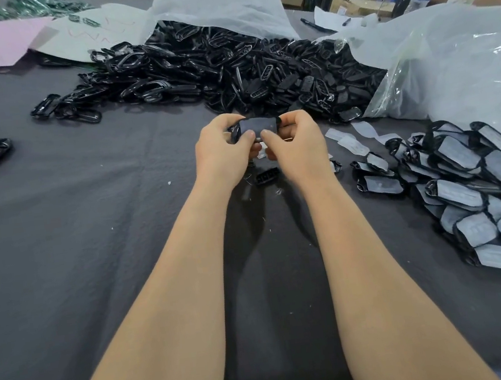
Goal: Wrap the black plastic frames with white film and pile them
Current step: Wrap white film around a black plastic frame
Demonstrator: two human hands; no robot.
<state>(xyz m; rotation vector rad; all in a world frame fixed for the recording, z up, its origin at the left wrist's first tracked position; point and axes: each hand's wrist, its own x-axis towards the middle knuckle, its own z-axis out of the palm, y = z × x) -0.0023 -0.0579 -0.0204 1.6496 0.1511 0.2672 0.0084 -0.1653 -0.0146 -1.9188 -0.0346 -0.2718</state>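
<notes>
Head view — left hand [221, 150] and right hand [292, 142] fingers pinch one black frame [258, 126], seemingly film-covered

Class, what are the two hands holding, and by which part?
One black frame: the left hand pinches its left end, the right hand its right end.

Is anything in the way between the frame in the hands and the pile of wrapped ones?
No. The left hand and right hand hold the frame, and only flat film pieces lie on the cloth before the wrapped pile.
</notes>
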